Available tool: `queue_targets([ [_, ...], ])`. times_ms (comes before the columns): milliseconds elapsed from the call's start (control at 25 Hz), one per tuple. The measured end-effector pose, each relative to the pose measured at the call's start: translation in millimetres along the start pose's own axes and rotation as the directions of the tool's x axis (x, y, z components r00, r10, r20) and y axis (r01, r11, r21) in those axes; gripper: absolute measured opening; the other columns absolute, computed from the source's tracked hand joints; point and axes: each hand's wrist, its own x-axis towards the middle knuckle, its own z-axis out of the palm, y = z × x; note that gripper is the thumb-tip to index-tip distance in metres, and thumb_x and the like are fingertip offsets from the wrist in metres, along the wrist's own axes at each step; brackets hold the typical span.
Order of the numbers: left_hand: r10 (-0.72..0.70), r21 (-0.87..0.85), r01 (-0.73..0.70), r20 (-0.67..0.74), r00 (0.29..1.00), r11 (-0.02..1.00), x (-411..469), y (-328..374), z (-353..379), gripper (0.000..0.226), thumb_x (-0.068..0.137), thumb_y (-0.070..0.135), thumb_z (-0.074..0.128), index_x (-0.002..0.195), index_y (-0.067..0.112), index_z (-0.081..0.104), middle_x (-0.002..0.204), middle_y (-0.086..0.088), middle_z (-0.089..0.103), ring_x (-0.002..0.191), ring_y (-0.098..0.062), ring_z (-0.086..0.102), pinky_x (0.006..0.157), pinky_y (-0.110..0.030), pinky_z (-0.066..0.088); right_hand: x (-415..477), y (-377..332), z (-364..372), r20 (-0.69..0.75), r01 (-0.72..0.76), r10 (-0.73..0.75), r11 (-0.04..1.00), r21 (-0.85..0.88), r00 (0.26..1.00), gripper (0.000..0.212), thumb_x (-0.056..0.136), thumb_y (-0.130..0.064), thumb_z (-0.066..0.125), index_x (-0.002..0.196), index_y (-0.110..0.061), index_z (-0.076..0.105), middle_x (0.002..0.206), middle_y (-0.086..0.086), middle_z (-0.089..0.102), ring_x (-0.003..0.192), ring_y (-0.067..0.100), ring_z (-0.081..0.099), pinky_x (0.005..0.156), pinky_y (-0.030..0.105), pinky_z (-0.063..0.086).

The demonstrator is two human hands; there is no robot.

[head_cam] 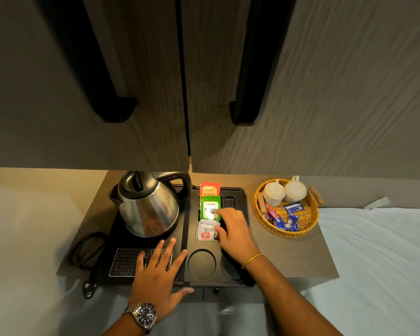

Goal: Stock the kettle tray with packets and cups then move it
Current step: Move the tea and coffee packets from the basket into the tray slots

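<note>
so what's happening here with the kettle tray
A person is stocking the black kettle tray. Their right hand is in the packet slots, fingers on the white packets in front of the green packet and orange packet. The left hand lies flat on the tray's near edge, beside the kettle. Both round cup wells are empty; the two cups and more sachets sit in the wicker basket to the right.
</note>
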Motion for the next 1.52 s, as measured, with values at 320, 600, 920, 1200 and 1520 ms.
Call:
queue_targets([
  [320,-0.016,0.002,0.016,-0.022,1.0,1.0,-10.5,-14.4,1.4,0.099,0.073,0.096,0.04,0.152,0.036,0.043,0.165,-0.009,0.034,0.147,-0.036,0.04,0.101,-0.072,0.039,-2.5,114.7,-113.7,-0.233,-0.56,0.522,0.816,-0.144,0.82,0.014,0.09,-0.018,0.071,0.101,-0.011,0.073,0.106,0.017,0.076,0.098,0.038,0.069,0.075,0.034,0.048],
  [600,-0.011,0.012,0.011,-0.043,0.999,1.0,-8.8,-12.3,2.6,0.1,0.073,0.095,0.041,0.152,0.036,0.041,0.166,-0.009,0.031,0.148,-0.035,0.037,0.102,-0.072,0.037,0.7,131.6,-114.6,0.022,-0.508,0.526,0.83,-0.229,0.85,0.041,0.085,-0.03,0.08,0.12,-0.013,0.067,0.118,0.01,0.072,0.107,0.03,0.068,0.089,0.041,0.057],
  [920,-0.014,0.022,0.015,-0.047,0.999,1.0,-9.2,-11.2,1.7,0.098,0.073,0.094,0.042,0.151,0.035,0.043,0.165,-0.01,0.034,0.147,-0.036,0.039,0.103,-0.071,0.037,8.4,137.7,-114.5,0.091,-0.507,0.522,0.849,-0.152,0.848,0.045,0.084,-0.025,0.082,0.126,-0.016,0.068,0.103,0.007,0.07,0.103,0.027,0.067,0.094,0.044,0.057],
  [1200,-0.01,0.011,0.011,-0.053,0.999,1.0,-9.4,-12.2,3.9,0.098,0.074,0.093,0.043,0.153,0.035,0.041,0.166,-0.009,0.031,0.148,-0.035,0.037,0.103,-0.071,0.036,13.8,135.5,-120.9,0.224,-0.455,0.478,0.878,-0.149,0.849,0.043,0.078,-0.021,0.088,0.116,-0.018,0.068,0.097,0.001,0.072,0.1,0.023,0.069,0.094,0.04,0.059],
  [1520,-0.018,0.0,0.018,-0.038,0.999,1.0,-9.2,-12.3,5.1,0.097,0.075,0.093,0.042,0.154,0.036,0.038,0.168,-0.007,0.027,0.15,-0.034,0.033,0.105,-0.07,0.033,-1.4,111.0,-137.6,-0.069,-0.436,0.435,0.9,0.0,0.898,0.035,0.09,-0.021,0.077,0.117,-0.035,0.06,0.111,-0.004,0.069,0.11,0.025,0.067,0.093,0.051,0.058],
])
